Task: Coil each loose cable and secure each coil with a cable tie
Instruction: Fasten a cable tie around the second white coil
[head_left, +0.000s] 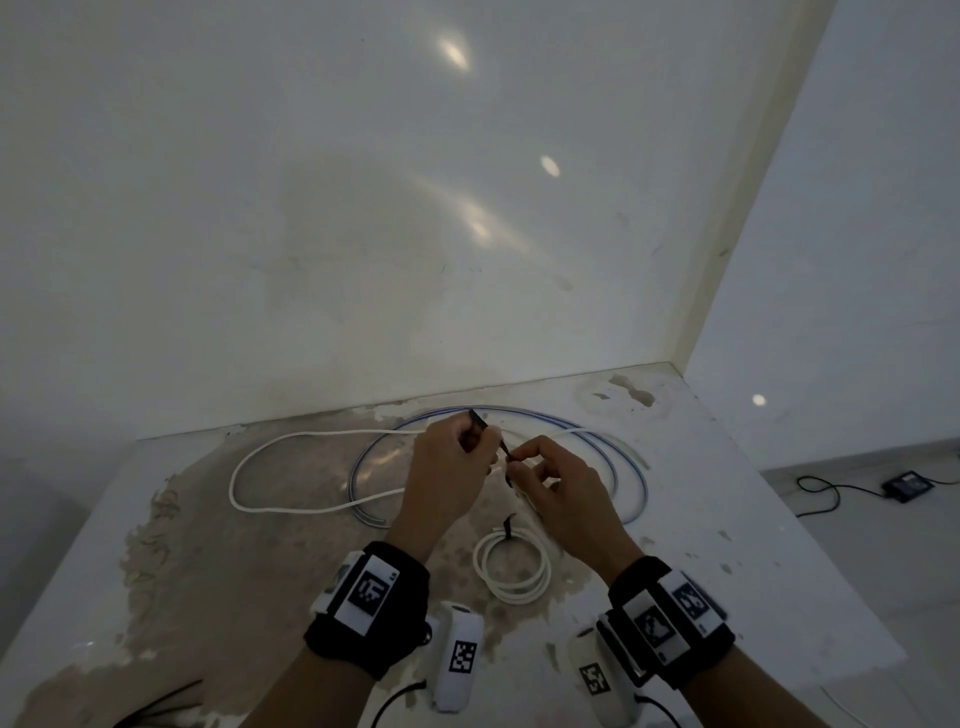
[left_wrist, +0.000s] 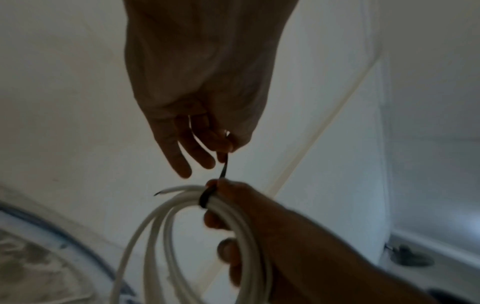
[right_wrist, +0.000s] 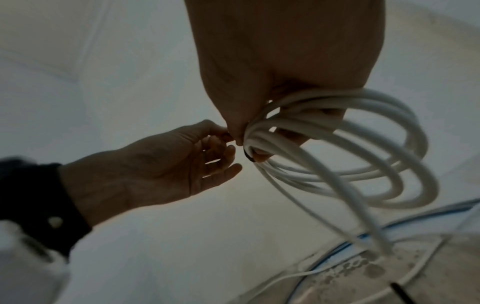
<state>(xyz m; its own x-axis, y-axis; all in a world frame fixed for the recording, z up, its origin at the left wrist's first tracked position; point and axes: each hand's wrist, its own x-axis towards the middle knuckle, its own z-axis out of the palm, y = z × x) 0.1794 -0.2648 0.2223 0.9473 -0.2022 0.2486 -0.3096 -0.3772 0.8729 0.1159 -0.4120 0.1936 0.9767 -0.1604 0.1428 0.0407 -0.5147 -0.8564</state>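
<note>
White coil (left_wrist: 197, 236) was held above the worktop (head_left: 727, 493), bunched in the right hand (head_left: 561, 488), whose grip was curled round the strands. A black cable tie (left_wrist: 207, 197) wrapped the bundle; its tail ran up to the left hand (head_left: 447, 467), pinched between thumb and forefinger, the other fingers loose. Step in hand looked like cinching the tie. Next move likely calls for a steady pull on the tail while the right hand keeps the loops together. One tied coil (head_left: 511, 571) lay on the worktop near the wrists. A loose white cable (head_left: 270, 447) and a blue-striped cable (head_left: 631, 467) lay beyond, not yet coiled.
</note>
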